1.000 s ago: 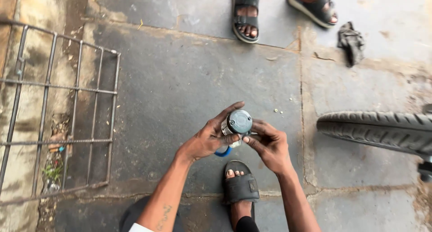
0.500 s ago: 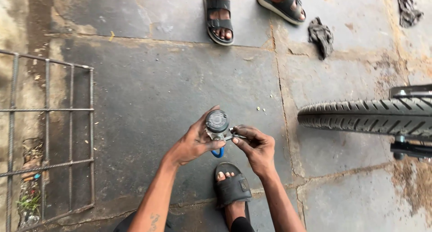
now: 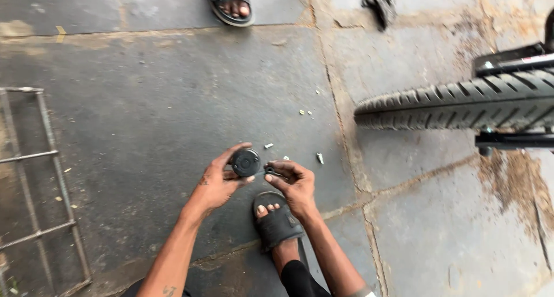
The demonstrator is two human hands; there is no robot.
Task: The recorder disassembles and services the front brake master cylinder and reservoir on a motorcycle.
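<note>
My left hand (image 3: pixel 218 181) grips a small round dark part (image 3: pixel 246 162) between thumb and fingers, holding it above the stone floor. My right hand (image 3: pixel 293 184) is closed around a thin metal piece (image 3: pixel 272 171) that sticks out toward the round part and touches its side. Both hands hover just above my own foot in a black sandal (image 3: pixel 276 221).
A black tyre (image 3: pixel 461 105) with part of a frame lies to the right. Small screws and bits (image 3: pixel 318 157) are scattered on the slabs near the hands. Another person's sandalled foot (image 3: pixel 231 3) stands at the top. A dark rag (image 3: pixel 378 2) lies top right; a metal grate (image 3: pixel 34 193) sits at the left.
The view has swung to the right and down, so the tyre looms larger and the grate slid left. The round part now shows its dark face instead of the pale bluish one.
</note>
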